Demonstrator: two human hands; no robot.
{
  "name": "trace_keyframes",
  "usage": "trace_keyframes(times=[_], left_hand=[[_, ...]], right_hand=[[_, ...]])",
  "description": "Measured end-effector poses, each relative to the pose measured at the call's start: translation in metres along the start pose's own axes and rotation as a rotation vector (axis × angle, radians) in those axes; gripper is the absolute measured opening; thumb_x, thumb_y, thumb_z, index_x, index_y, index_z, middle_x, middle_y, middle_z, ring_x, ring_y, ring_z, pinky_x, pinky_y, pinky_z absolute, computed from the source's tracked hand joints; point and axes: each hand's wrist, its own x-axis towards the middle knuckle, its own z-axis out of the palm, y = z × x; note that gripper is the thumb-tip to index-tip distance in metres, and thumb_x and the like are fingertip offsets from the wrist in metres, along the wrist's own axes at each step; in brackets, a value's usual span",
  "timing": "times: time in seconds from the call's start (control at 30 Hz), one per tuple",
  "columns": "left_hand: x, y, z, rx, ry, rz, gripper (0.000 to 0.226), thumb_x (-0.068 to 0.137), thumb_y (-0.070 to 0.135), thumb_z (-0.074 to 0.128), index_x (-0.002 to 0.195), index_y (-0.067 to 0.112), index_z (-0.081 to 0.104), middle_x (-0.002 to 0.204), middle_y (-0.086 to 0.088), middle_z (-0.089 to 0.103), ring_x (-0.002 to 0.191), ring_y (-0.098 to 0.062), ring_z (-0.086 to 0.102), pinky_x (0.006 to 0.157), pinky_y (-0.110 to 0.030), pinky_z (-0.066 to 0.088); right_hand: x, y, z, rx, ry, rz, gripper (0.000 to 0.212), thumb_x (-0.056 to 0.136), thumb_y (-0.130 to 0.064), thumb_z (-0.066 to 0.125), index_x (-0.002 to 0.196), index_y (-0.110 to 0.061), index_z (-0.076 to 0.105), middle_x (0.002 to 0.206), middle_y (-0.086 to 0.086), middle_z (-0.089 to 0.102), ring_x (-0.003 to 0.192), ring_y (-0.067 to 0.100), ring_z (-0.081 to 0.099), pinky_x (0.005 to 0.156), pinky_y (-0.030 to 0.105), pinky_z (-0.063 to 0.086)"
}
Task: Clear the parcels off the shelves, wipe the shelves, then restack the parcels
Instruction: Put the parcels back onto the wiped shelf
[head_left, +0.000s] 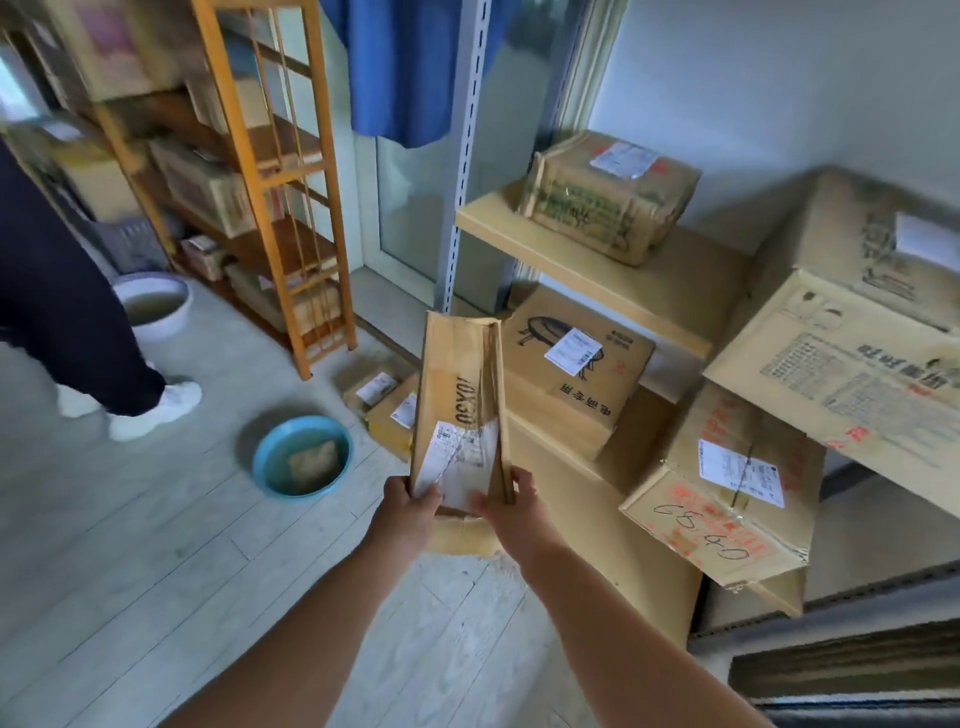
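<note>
Our left hand (410, 501) and right hand (511, 501) both grip the near end of a long flat parcel (460, 400), held out over the floor. We judge clearing half done: right of our hands five parcels remain on the shelves (675, 283); two lie beyond the left hand, beside one blue basin (303, 456).

Blue basin (303, 457) near white basin (154, 305).

Single head-worn view, aimed forward and down; hands seen close at centre, floor (156, 545) and shelves (613, 275) taken in wide beyond
</note>
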Motion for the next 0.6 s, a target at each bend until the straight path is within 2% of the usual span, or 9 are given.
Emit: trace_keyframes(times=[0.07, 0.2, 0.3, 0.43, 0.53, 0.6], left_hand=[[0.001, 0.008, -0.017, 0.01, 0.009, 0.016, 0.032, 0.096, 0.032, 0.049, 0.117, 0.01, 0.041, 0.115, -0.011, 0.057, 0.098, -0.026, 0.054, 0.083, -0.037, 0.044], [0.006, 0.023, -0.064, 0.047, 0.056, 0.059, 0.033, 0.095, 0.034, 0.049, 0.117, 0.01, 0.041, 0.111, -0.014, 0.054, 0.093, -0.026, 0.052, 0.077, -0.035, 0.04], [0.016, 0.031, -0.088, 0.025, 0.089, 0.062, 0.03, 0.095, 0.032, 0.05, 0.111, 0.008, 0.043, 0.107, -0.015, 0.055, 0.09, -0.027, 0.052, 0.075, -0.035, 0.041], [0.04, 0.046, -0.112, -0.02, 0.119, 0.093, 0.018, 0.095, 0.022, 0.051, 0.104, 0.012, 0.039, 0.102, -0.01, 0.051, 0.091, -0.023, 0.049, 0.081, -0.034, 0.041], [0.062, 0.059, -0.127, -0.018, 0.137, 0.083, 0.019, 0.095, 0.021, 0.052, 0.105, 0.01, 0.04, 0.101, -0.01, 0.051, 0.091, -0.023, 0.049, 0.081, -0.034, 0.041], [0.084, 0.073, -0.141, -0.022, 0.166, 0.072, 0.025, 0.095, 0.021, 0.052, 0.113, 0.004, 0.045, 0.104, -0.014, 0.055, 0.091, -0.026, 0.051, 0.082, -0.037, 0.043]], right_hand=[[0.0, -0.014, 0.011, 0.034, -0.017, -0.022, 0.061, 0.086, -0.02, 0.065, 0.14, -0.019, 0.035, 0.118, 0.004, 0.057, 0.099, 0.019, 0.053, 0.071, 0.025, 0.04], [-0.001, -0.047, 0.044, 0.086, -0.049, -0.08, 0.055, 0.088, -0.017, 0.064, 0.136, -0.017, 0.037, 0.106, 0.0, 0.056, 0.09, 0.015, 0.051, 0.061, 0.019, 0.038], [0.007, -0.067, 0.065, 0.076, -0.076, -0.087, 0.061, 0.088, -0.02, 0.064, 0.14, -0.019, 0.034, 0.118, 0.005, 0.057, 0.099, 0.02, 0.055, 0.07, 0.024, 0.042], [0.027, -0.094, 0.084, 0.102, -0.106, -0.115, 0.06, 0.088, -0.019, 0.064, 0.14, -0.019, 0.033, 0.116, 0.003, 0.056, 0.1, 0.019, 0.053, 0.062, 0.018, 0.04], [0.051, -0.113, 0.098, 0.111, -0.122, -0.133, 0.06, 0.089, -0.019, 0.064, 0.14, -0.019, 0.033, 0.111, -0.001, 0.056, 0.098, 0.017, 0.054, 0.067, 0.02, 0.041], [0.075, -0.131, 0.112, 0.127, -0.146, -0.133, 0.055, 0.089, -0.017, 0.063, 0.137, -0.019, 0.036, 0.106, -0.003, 0.056, 0.094, 0.014, 0.054, 0.062, 0.016, 0.041]])
